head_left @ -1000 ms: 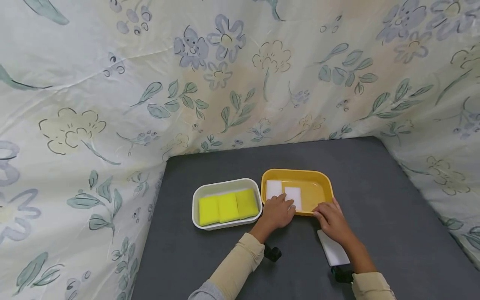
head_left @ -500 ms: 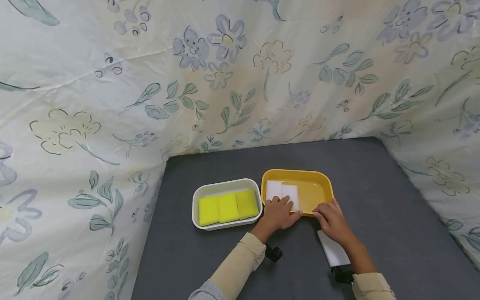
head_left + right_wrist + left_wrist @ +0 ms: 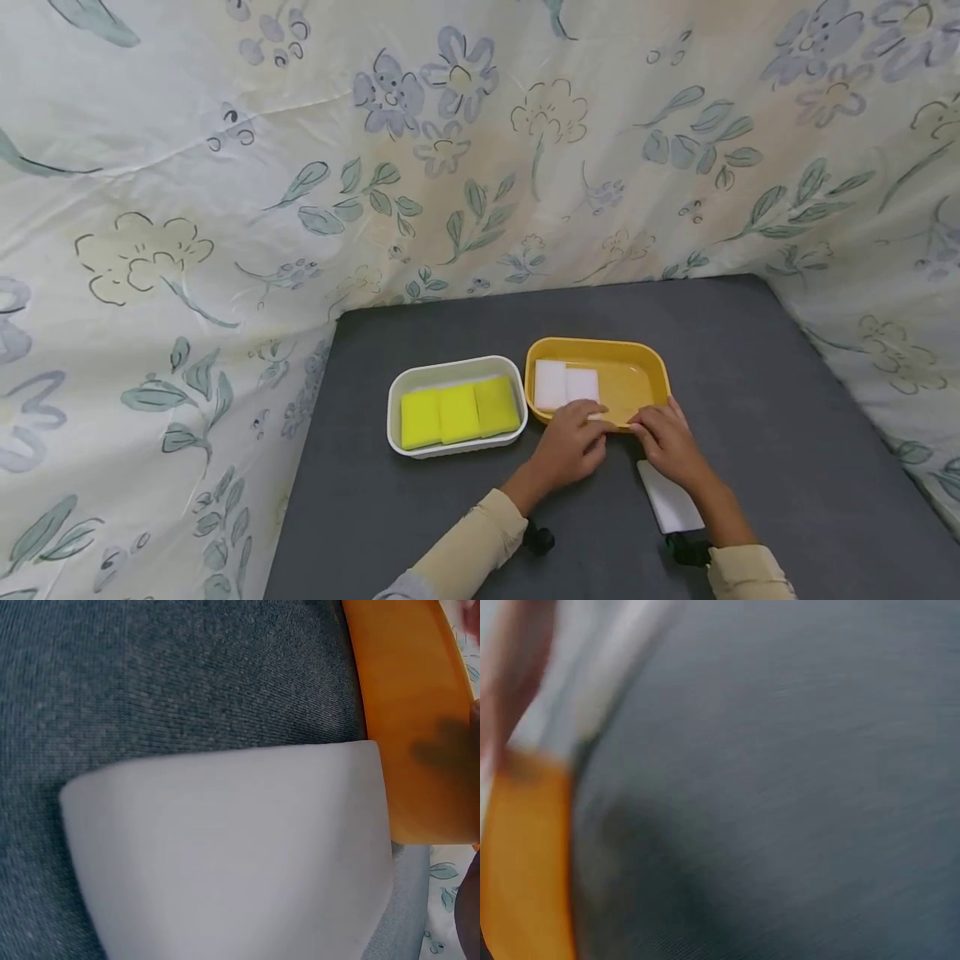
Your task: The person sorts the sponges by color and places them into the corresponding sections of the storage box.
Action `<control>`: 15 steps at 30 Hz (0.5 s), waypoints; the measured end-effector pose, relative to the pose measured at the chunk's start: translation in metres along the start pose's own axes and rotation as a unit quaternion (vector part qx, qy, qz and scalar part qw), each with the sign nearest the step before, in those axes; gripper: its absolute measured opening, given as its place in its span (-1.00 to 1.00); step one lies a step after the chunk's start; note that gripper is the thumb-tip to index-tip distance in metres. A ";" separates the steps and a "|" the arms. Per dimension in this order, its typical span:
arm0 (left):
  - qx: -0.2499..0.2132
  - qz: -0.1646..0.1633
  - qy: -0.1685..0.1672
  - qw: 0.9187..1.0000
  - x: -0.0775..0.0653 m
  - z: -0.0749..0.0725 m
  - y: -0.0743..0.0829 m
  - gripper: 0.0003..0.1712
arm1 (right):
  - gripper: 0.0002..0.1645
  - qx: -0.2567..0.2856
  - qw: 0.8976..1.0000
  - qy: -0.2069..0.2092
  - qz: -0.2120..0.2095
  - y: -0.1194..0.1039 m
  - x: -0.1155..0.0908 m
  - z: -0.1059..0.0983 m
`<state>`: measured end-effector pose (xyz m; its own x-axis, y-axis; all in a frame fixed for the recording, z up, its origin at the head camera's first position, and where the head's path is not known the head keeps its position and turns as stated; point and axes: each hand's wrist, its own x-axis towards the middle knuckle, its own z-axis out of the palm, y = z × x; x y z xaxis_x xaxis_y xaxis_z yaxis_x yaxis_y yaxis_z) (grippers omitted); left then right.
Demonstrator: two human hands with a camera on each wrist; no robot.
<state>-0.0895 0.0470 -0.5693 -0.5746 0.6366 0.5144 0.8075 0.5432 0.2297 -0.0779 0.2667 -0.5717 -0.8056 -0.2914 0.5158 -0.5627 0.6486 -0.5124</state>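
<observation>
In the head view, a yellow-orange tray (image 3: 633,392) holds two white sponges, the left one (image 3: 551,383) and the right one (image 3: 582,385), lying side by side at its left end. My right hand (image 3: 669,442) grips the tray's front rim near the right corner. At the front rim's middle hovers my left hand (image 3: 572,443), its fingers loosely bent with nothing seen in them; whether it touches the rim I cannot tell. A third white sponge (image 3: 670,498) lies on the table just below my right hand, large in the right wrist view (image 3: 232,847). The left wrist view is blurred.
Left of the tray, close to it, stands a white tray (image 3: 457,451) with three yellow sponges (image 3: 458,412) in a row. Both trays rest on a dark grey table (image 3: 757,392). Flowered cloth (image 3: 480,167) hangs behind and at the sides.
My left hand pushed the right white sponge leftward against the other one, then drew back off it toward the tray's front rim. My right hand stayed on the rim.
</observation>
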 end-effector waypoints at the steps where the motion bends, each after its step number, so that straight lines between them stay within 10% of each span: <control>1: -0.012 0.050 0.014 0.999 -0.004 0.004 0.005 -0.75 | -0.78 0.000 1.000 0.000 -0.001 0.000 0.000 0.000; 6: -0.064 0.168 -0.066 0.982 -0.023 0.022 0.040 -0.72 | -0.82 -0.007 1.000 -0.005 0.004 0.000 -0.001 -0.002; 15: -0.039 0.119 -0.183 0.975 -0.028 0.033 0.071 -0.36 | -0.87 -0.012 1.000 -0.021 0.003 0.003 -0.001 -0.002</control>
<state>-0.0206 0.0860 -0.5948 -0.3670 0.9000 0.2352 0.9233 0.3217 0.2098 -0.0787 0.2702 -0.5724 -0.8165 -0.3163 0.4830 -0.5534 0.6671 -0.4987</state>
